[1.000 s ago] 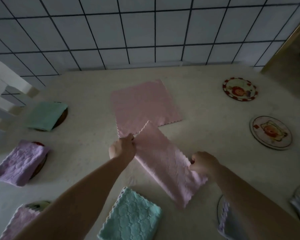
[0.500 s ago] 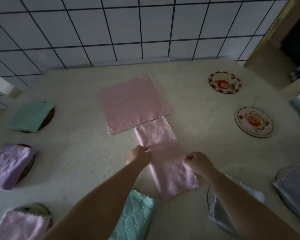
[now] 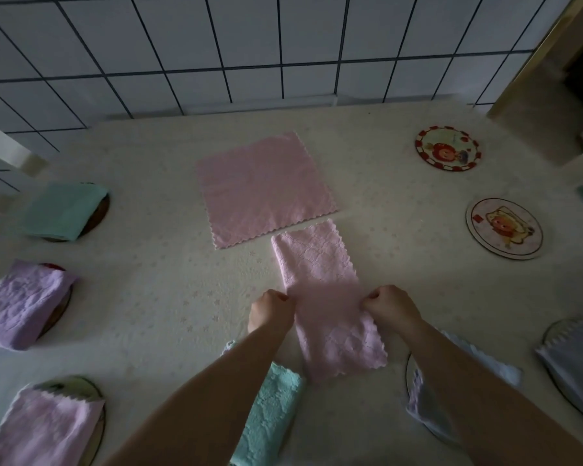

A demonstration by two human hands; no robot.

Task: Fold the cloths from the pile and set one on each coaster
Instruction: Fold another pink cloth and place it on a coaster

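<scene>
Pinching the long edges of the half-folded pink cloth [image 3: 323, 297] lying mid-table, left hand [image 3: 270, 312] and right hand [image 3: 391, 309] seem mid-fold; next likely doubling it for a bare coaster [image 3: 504, 228].

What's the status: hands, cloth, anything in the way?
Left hand and right hand pinch the long edges of the folded pink cloth. Flat pink cloth lies behind it. Two coasters bare. Nothing blocking.

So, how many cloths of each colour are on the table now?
Pink cloths: 3
Purple cloth: 1
Green cloths: 2
Grey cloths: 2
Total: 8
</scene>
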